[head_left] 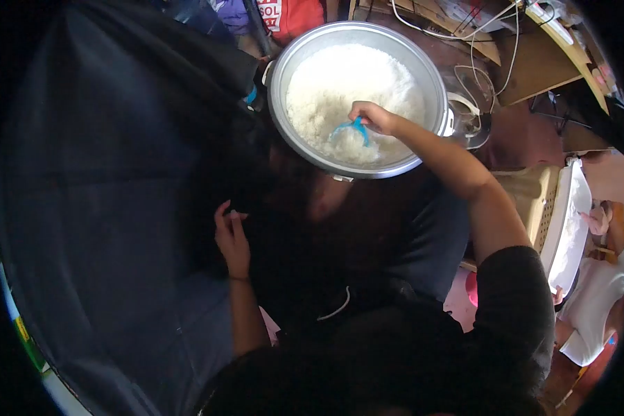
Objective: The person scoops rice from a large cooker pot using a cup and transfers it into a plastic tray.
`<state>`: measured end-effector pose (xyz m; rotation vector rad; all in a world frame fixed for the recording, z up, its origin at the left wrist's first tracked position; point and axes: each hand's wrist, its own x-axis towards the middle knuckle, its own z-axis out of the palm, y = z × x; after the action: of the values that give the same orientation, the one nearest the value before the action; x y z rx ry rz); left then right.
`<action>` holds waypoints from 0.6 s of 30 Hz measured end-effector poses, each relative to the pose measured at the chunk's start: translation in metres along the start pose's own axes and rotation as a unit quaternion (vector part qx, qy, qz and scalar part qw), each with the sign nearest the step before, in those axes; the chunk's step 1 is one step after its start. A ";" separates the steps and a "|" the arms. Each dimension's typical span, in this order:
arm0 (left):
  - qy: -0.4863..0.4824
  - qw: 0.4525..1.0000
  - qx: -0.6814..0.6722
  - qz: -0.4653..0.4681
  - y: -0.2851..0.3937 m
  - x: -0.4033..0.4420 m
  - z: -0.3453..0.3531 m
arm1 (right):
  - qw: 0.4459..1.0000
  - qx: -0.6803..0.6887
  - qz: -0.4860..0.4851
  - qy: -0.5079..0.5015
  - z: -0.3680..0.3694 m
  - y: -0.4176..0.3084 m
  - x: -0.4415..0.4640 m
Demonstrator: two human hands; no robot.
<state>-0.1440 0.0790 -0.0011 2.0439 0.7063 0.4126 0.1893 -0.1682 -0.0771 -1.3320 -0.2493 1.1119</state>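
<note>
A large round metal pot [276,104] holds a heap of white grains [347,76] that look like rice. Inside its lower right part, my right hand [373,116] is closed on the handle of a blue scoop [359,129]. White grains fill the scoop, which rests low in the heap. Away from the pot, at the lower left, my left hand [233,236] is raised beside dark cloth with its fingers apart and nothing in them.
Dark cloth [118,173] covers the left side. At the right, another person [600,291] has hands at a white tray [568,229] beside a beige basket [534,194]. White cables [473,55] hang at the top right. A red bag [301,17] lies behind the pot.
</note>
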 end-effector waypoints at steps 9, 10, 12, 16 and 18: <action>-0.014 0.999 0.015 0.035 -0.007 0.016 0.016 | 0.927 0.286 -0.195 0.143 -0.007 0.004 -0.022; -0.022 0.999 0.019 0.031 -0.008 0.018 0.017 | 0.923 0.270 -0.212 0.172 -0.004 -0.001 -0.026; -0.037 0.999 0.028 0.023 -0.010 0.023 0.020 | 0.911 0.238 -0.247 0.229 0.001 -0.009 -0.033; -0.042 0.998 0.041 0.025 -0.010 0.032 0.029 | 0.879 0.319 -0.298 0.191 0.002 -0.020 -0.051; -0.048 0.997 0.041 0.032 -0.010 0.035 0.033 | 0.845 0.393 -0.315 0.180 0.009 -0.025 -0.067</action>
<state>-0.1026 0.0836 -0.0268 2.1534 0.6093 0.3238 0.1615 -0.2084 -0.0246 -0.6032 0.0624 0.3017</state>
